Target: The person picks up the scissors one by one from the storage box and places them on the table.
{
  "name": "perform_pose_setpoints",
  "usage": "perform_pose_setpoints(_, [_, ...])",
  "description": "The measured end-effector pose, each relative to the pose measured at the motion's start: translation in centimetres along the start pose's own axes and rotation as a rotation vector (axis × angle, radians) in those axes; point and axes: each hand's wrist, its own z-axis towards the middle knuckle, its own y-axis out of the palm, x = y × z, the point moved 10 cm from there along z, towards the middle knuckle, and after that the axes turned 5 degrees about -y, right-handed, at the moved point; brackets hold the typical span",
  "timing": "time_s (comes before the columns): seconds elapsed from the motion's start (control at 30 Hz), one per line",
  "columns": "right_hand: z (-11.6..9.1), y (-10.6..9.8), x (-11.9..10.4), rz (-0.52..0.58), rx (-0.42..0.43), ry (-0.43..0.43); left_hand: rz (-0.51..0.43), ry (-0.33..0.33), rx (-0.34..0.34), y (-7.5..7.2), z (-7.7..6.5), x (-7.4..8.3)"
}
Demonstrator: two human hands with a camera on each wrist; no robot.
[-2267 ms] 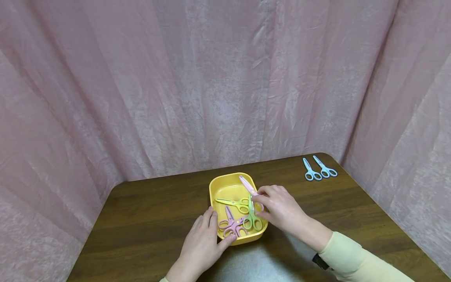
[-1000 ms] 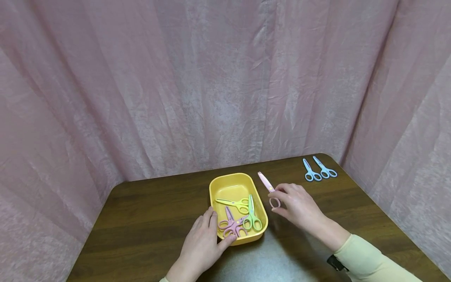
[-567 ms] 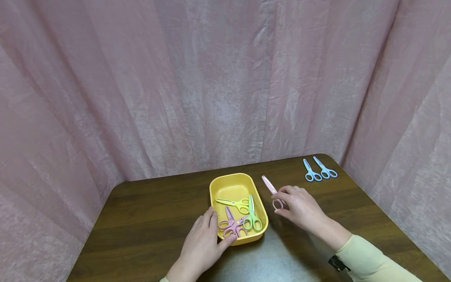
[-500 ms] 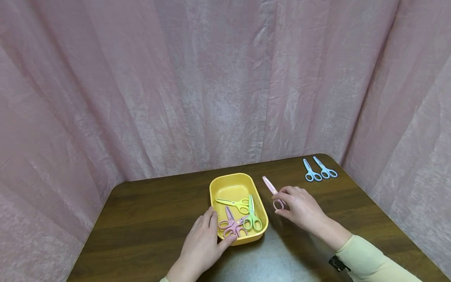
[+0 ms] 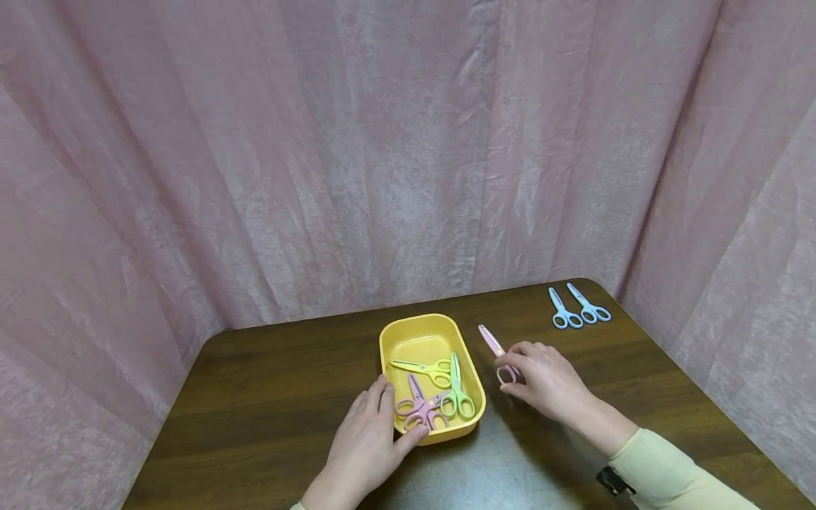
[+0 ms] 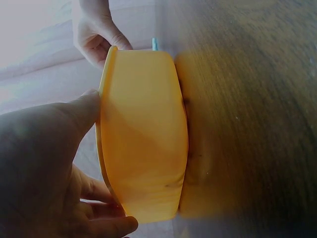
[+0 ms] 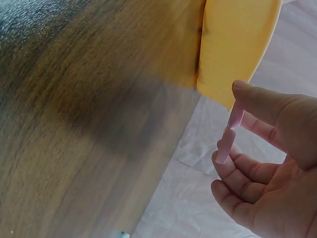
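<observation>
In the head view, my right hand pinches pink scissors by the handles, just right of the yellow tray. The blades point away from me. From the right wrist, the scissors' handle shows edge-on between thumb and fingers, above the table. My left hand rests on the tray's near left corner, thumb on the front rim and fingers along the left side. Yellow scissors, green scissors and purple scissors lie in the tray; the purple ones overlap, perhaps two pairs.
Two pairs of light blue scissors lie side by side at the table's far right corner. The brown wooden table has rounded far corners. Pink curtains hang behind it and at both sides.
My right hand has taken the pink scissors out of the tray over its right rim. Since then it has moved slightly right and nearer me. The left hand and tray have hardly moved.
</observation>
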Motion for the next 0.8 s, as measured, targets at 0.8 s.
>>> perform_pose_setpoints(0.8, [-0.7,1.7,0.1,0.019,-0.124,0.032,0.003,0.000,0.011,0.0,0.0,0.0])
